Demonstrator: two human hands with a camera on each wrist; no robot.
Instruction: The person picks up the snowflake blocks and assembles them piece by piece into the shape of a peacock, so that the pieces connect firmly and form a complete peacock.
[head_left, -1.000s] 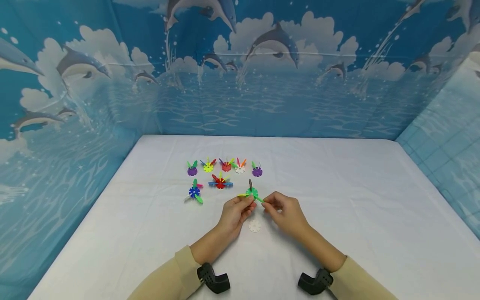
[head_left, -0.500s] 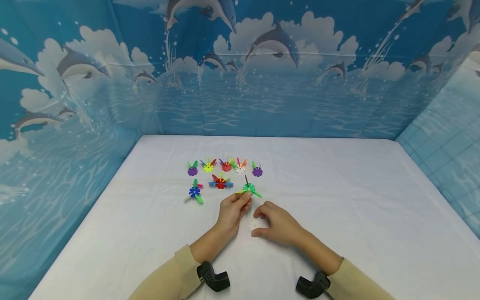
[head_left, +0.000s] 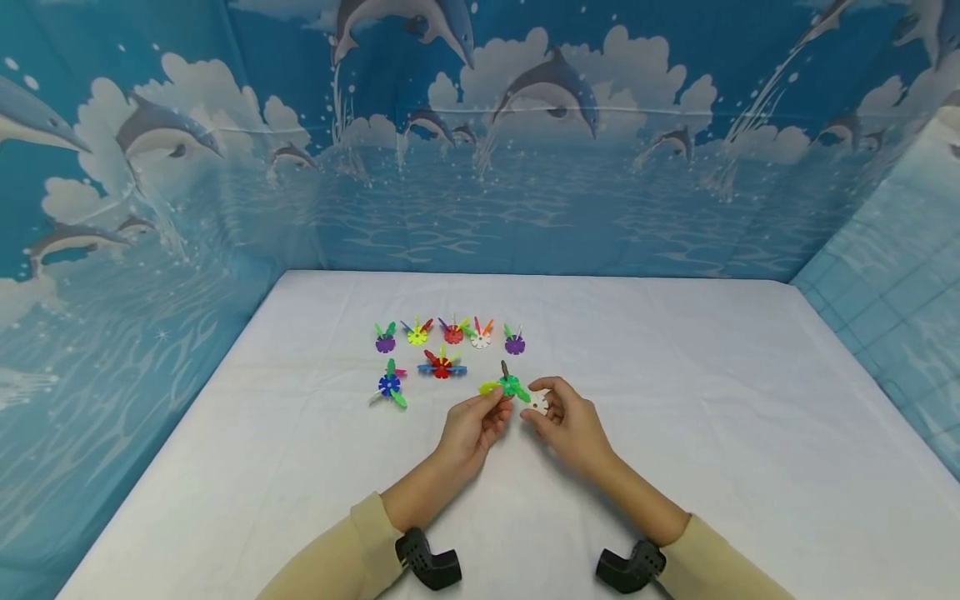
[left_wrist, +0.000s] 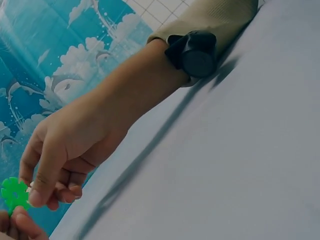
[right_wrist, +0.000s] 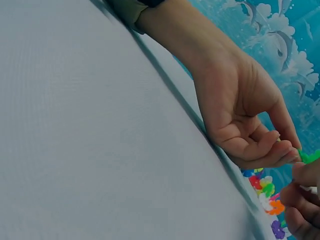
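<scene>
The green flower piece [head_left: 510,386] is held above the desk [head_left: 712,358], pinched by the left hand [head_left: 467,427]. Just beside it at 4 o'clock, the right hand [head_left: 572,423] grips a white disc [head_left: 541,402]. From the green piece, a blue flower [head_left: 389,384] lies at 9 o'clock, a purple flower [head_left: 514,344] at 12.

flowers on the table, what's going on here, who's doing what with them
A person is handling pieces with both hands. The left hand holds a green disc with a brown petal, a yellow petal and a green petal sticking out. The right hand holds a white disc close beside it; whether the two touch is hard to tell. Seven other flowers sit beyond the hands on the table, five in a back row and two in front.
</scene>
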